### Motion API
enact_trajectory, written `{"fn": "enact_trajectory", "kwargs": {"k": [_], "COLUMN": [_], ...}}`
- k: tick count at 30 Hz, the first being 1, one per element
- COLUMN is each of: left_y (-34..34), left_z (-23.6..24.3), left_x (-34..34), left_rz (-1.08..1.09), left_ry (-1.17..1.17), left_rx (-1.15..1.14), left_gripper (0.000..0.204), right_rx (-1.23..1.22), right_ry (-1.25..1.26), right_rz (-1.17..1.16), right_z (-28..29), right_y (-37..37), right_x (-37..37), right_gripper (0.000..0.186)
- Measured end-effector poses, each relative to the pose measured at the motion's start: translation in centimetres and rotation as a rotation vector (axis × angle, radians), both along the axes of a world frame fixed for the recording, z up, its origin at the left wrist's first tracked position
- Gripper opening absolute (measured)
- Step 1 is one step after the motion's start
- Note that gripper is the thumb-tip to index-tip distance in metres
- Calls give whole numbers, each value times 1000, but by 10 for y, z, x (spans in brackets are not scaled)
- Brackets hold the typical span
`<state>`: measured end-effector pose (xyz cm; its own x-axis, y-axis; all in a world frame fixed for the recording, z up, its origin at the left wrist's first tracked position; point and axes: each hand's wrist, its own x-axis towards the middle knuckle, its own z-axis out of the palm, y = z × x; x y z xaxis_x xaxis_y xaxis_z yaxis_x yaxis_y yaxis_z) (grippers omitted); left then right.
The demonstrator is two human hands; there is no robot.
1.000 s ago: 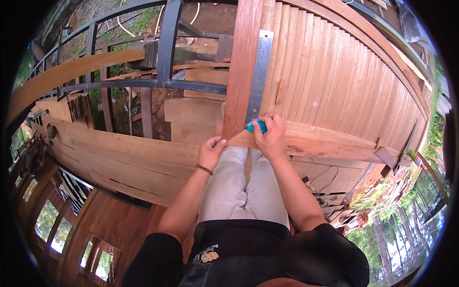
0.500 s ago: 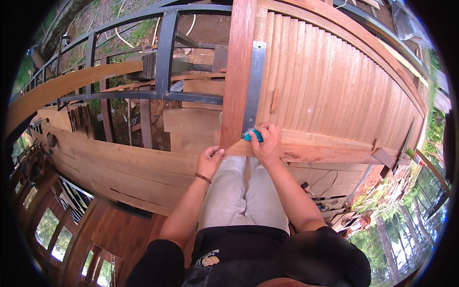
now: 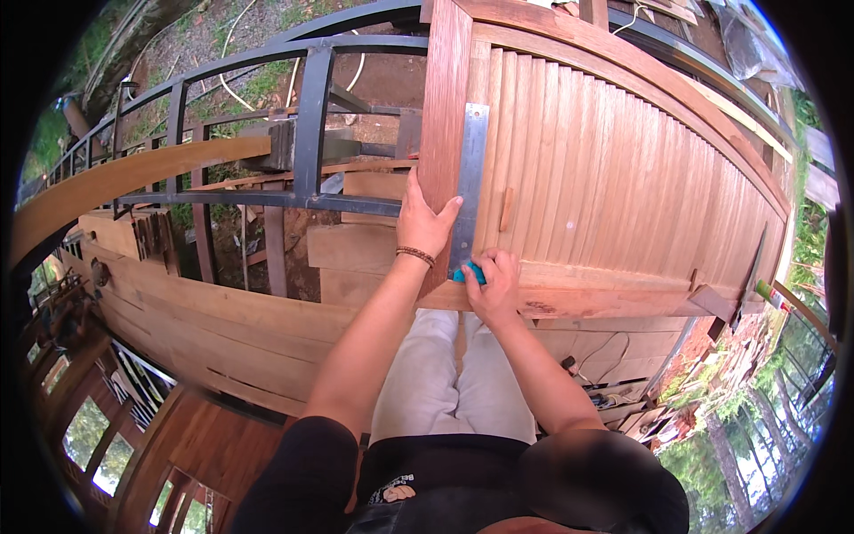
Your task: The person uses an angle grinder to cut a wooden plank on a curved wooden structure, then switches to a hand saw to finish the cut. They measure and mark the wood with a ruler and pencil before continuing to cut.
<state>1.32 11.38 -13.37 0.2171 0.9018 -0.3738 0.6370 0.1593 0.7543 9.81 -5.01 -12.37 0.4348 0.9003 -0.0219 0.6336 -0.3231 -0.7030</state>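
A louvred wooden panel [image 3: 592, 169] lies in front of me, with a reddish frame board [image 3: 447, 89] along its left side. A flat metal ruler blade [image 3: 472, 160] rests lengthwise beside that board. My left hand [image 3: 426, 219] grips the board, fingers over its left edge and thumb reaching toward the blade. At the blade's near end my right hand [image 3: 498, 285] is closed on a small teal tool [image 3: 470, 273]; whether tool and blade are one piece, I cannot tell. A small wood offcut [image 3: 506, 209] lies on the slats.
A dark metal frame [image 3: 314, 125] stands to the left, with a long curved board [image 3: 133, 173] over it. Long planks [image 3: 222, 303] run along the near left. A handsaw [image 3: 753, 271] and a wood block [image 3: 712, 303] sit at the panel's right corner.
My left hand has moved from the near corner of the frame up along the left board and now grips it. My right hand stays on the teal tool. The view has shifted slightly.
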Motion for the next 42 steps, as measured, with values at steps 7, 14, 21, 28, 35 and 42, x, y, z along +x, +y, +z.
{"fn": "enact_trajectory", "kwargs": {"k": [7,14,21,28,35,42], "left_y": [0,-2,-1,5,21,12], "left_z": [-11,-16,-11,-4,-12,-26], "left_x": [6,4,8,5,-12,-17], "left_rz": [23,73,78,58,-91,-33], "left_ry": [82,19,39,3,-110,-246], "left_rx": [59,116,111,-9,-171,-106], "left_gripper": [88,81,80,88,97,94], "right_rx": [22,26,15,31,27,15], "right_ry": [-7,15,12,0,10,39], "right_rz": [-7,5,-7,4,12,18], "right_z": [-1,-3,-1,-3,-1,-1], "right_y": [-1,-2,-1,0,-1,-2], "right_x": [-1,0,0,0,2,2], "right_gripper": [23,24,24,23,22,22]}}
